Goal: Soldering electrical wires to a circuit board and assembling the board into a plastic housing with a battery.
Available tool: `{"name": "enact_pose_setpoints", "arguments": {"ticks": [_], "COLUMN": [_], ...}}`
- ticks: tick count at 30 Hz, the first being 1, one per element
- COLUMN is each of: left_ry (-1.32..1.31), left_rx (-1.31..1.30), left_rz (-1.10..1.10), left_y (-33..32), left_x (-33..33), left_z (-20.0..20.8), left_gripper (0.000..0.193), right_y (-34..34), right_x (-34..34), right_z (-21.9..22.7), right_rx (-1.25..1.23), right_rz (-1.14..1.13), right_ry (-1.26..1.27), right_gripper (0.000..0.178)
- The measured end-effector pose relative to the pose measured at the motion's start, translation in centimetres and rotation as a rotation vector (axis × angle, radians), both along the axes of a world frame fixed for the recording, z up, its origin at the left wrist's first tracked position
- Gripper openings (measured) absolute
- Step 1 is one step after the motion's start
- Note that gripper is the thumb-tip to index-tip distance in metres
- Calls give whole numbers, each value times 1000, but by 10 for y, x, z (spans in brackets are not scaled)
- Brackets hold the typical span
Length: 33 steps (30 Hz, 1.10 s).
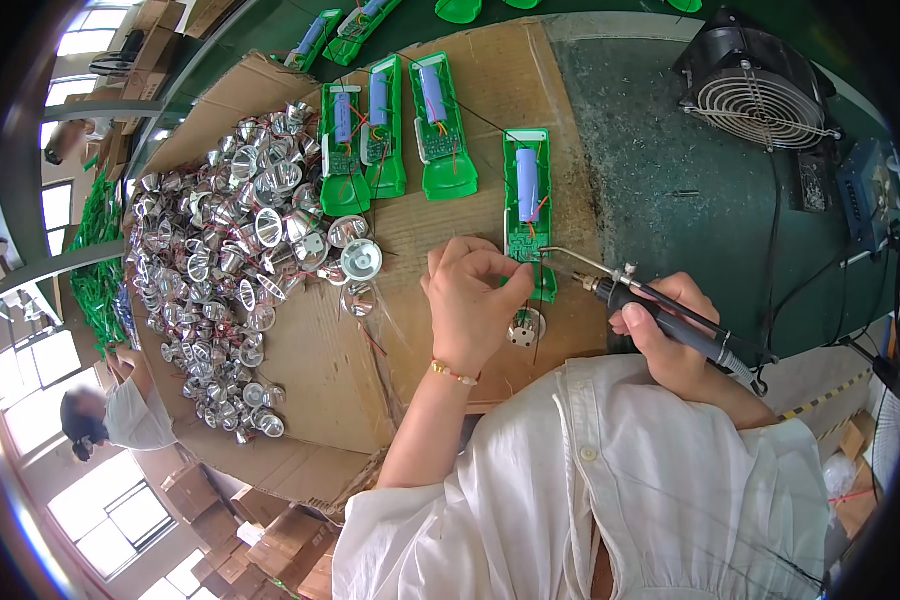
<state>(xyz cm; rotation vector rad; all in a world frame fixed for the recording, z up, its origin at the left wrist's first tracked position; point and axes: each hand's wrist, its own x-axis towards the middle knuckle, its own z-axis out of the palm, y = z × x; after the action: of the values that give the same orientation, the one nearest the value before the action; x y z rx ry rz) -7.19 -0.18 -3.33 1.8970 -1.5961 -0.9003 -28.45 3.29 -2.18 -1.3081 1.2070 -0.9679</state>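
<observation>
A: Nearest first. The right hand (670, 325) is wrapped fully round the dark handle of the soldering iron (660, 305), with the bent metal tip pointing left toward the green half-shell (527, 205). The cable trails off behind the wrist, which keeps it off the work.

B: And the left hand (470, 300)?

A: Fingers pinched together just at the lower end of that half-shell, beside the circuit board. I judge the pinch steadies a wire or the board edge for the tip, but I cannot tell what, if anything, is between the fingertips. A small round reflector (526, 326) lies just below the hand, on the cardboard sheet (450, 210).

B: Where does the shell sit?

A: Flat on the cardboard, open side up, blue cell uppermost, so the solder points face the person.

B: Farther out?

A: Three more green shells in a row (390, 130) — same way up, set aside near each other. Left of them a heap of silver reflectors (230, 240), within the left arm's reach. At the far right stands a black fan (760, 85), likely for fumes.
</observation>
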Motion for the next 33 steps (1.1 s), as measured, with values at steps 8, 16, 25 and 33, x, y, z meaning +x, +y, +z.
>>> {"name": "enact_pose_setpoints", "arguments": {"ticks": [8,16,25,33], "left_ry": [0,173,-144,-295], "left_rx": [17,47,2,-315], "left_rz": [7,34,-173,-166], "left_y": [-1,-4,-38,-247], "left_x": [3,6,-22,-104], "left_z": [0,5,19,17], "left_gripper": [9,11,16,29], "right_y": [4,4,-9,-16], "right_x": [-9,-22,-53,-62], "right_z": [-3,-13,-27,-36], "right_rx": [-15,-13,-87,-19], "right_rz": [-119,-172,-271,-323], "right_ry": [-81,-134,-57,-44], "right_gripper": [19,20,20,21]}}
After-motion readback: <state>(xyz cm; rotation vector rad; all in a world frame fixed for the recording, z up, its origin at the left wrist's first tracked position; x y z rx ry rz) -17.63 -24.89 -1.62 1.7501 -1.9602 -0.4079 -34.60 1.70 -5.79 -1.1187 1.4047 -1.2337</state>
